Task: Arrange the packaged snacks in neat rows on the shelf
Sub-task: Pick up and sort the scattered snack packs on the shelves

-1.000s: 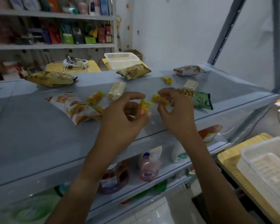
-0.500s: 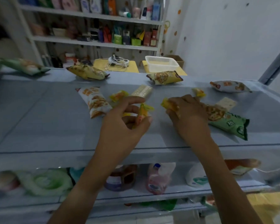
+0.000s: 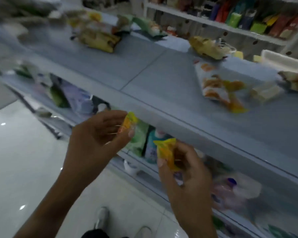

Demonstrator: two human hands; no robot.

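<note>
Left hand (image 3: 96, 136) pinches small yellow snack packet (image 3: 128, 123) between thumb and fingertips, held off front edge of grey shelf (image 3: 144, 79). Right hand (image 3: 187, 170) grips second yellow packet (image 3: 166, 154), fingers curled round it, lower and just beside. Whole frame motion-blurred: larger snack bags (image 3: 213, 88) on shelf smeared, labels unreadable. Lower-shelf bottles (image 3: 151, 148) partly hidden behind hands.

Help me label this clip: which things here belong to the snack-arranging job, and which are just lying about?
Job: small yellow snack packets in left hand and right hand; white-and-orange snack bag, yellow snack bag on grey metal shelf.

Lying about: white plastic basket, teal bottle below.
</note>
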